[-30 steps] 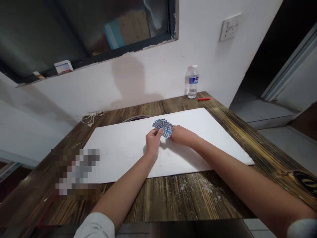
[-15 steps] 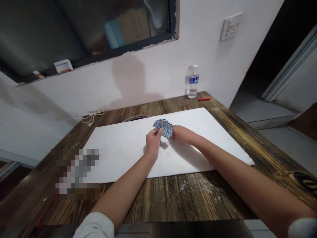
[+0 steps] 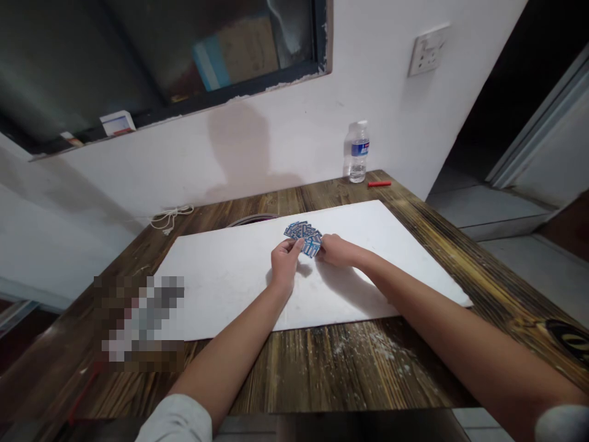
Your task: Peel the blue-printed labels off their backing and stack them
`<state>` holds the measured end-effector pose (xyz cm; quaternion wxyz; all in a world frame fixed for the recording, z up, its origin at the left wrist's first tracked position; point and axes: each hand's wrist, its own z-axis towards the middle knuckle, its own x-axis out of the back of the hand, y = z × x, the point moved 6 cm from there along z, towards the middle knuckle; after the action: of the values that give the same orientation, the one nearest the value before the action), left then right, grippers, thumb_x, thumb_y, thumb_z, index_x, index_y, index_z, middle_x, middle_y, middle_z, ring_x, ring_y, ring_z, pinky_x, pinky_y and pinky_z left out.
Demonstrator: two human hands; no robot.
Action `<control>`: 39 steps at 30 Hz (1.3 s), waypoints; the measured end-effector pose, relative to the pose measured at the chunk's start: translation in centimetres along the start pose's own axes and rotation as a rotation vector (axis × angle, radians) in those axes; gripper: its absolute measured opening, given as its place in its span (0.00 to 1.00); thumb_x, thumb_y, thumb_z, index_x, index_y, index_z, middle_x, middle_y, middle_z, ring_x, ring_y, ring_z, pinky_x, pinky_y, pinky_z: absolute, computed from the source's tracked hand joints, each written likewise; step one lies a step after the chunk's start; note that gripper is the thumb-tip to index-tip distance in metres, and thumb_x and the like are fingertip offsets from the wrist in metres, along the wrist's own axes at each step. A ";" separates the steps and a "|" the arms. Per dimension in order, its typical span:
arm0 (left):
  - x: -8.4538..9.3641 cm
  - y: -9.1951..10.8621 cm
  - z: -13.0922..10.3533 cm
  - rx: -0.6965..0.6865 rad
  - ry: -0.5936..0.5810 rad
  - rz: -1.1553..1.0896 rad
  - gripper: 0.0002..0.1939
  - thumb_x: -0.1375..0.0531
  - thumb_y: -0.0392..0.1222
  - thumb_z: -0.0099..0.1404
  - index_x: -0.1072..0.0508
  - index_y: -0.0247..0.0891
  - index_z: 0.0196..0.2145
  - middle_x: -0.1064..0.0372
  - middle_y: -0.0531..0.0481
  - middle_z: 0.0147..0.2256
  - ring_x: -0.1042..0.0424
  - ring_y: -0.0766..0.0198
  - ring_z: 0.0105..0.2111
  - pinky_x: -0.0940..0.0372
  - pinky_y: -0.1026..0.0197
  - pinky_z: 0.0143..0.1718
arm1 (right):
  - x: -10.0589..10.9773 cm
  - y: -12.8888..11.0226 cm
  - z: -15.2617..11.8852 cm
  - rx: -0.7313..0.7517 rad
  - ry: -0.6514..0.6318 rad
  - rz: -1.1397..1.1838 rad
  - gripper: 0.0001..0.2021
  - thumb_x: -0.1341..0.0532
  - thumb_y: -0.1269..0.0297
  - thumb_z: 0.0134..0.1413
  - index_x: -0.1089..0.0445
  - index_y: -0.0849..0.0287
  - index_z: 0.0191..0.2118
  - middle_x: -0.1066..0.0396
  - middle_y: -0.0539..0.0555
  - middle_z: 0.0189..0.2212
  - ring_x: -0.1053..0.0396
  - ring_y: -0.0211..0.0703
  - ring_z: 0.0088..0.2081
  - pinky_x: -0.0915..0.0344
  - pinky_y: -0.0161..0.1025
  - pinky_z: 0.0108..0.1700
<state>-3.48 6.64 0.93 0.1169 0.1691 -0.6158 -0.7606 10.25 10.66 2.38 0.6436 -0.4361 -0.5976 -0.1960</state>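
Observation:
Small cards with blue and dark print are spread in a fan (image 3: 309, 234) above the white board (image 3: 221, 276). My left hand (image 3: 285, 258) is closed on the fan's lower left part, its thumb pressed across the front of the cards. At the fan's right edge, my right hand (image 3: 338, 250) is closed with its fingertips against the outer cards. Those fingertips are partly hidden, so whether a single card is pinched there cannot be made out. Both hands cast shadows on the board.
The board lies on a dark wooden table (image 3: 257, 374). Toward the back stand a water bottle (image 3: 359, 153) and a red pen-like stick (image 3: 380, 183). A white cable (image 3: 170, 216) lies at the back left, and a round object (image 3: 253, 219) shows partly behind the board. The left side is pixelated.
My right hand has shifted and turned slightly at the fan's right edge, with its knuckles showing more. My left hand and the fan stay almost in place.

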 end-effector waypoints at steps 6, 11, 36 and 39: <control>0.0 -0.2 0.1 0.010 -0.010 0.005 0.15 0.32 0.50 0.50 0.25 0.34 0.26 0.27 0.51 0.26 0.32 0.67 0.27 0.38 0.64 0.33 | 0.0 0.6 0.0 -0.098 0.030 -0.049 0.23 0.30 0.54 0.42 0.25 0.60 0.45 0.29 0.64 0.46 0.29 0.56 0.45 0.36 0.38 0.42; 0.0 -0.2 0.0 0.015 0.001 -0.017 0.15 0.32 0.50 0.50 0.25 0.34 0.27 0.27 0.50 0.26 0.31 0.67 0.27 0.37 0.64 0.34 | -0.4 1.0 0.0 -0.101 0.015 -0.004 0.18 0.31 0.56 0.45 0.23 0.59 0.41 0.30 0.63 0.46 0.30 0.54 0.46 0.36 0.38 0.44; 1.3 -1.1 0.8 0.055 0.132 -0.147 0.17 0.32 0.51 0.49 0.26 0.34 0.28 0.29 0.52 0.27 0.32 0.69 0.28 0.39 0.65 0.35 | 4.5 1.3 -2.7 0.150 0.775 0.647 0.09 0.37 0.56 0.55 0.22 0.52 0.35 0.26 0.51 0.29 0.31 0.41 0.32 0.37 0.37 0.38; 1.3 -1.1 0.9 0.056 0.136 -0.162 0.17 0.32 0.51 0.48 0.26 0.34 0.28 0.28 0.51 0.27 0.32 0.69 0.29 0.39 0.66 0.35 | 4.3 0.9 -2.8 0.205 0.784 0.758 0.10 0.35 0.54 0.52 0.22 0.53 0.36 0.23 0.52 0.33 0.29 0.42 0.33 0.34 0.39 0.38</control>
<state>-4.99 7.14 -0.11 0.0917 0.2729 -0.6118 -0.7367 13.55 10.05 6.43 0.8824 -0.4502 -0.1308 -0.0393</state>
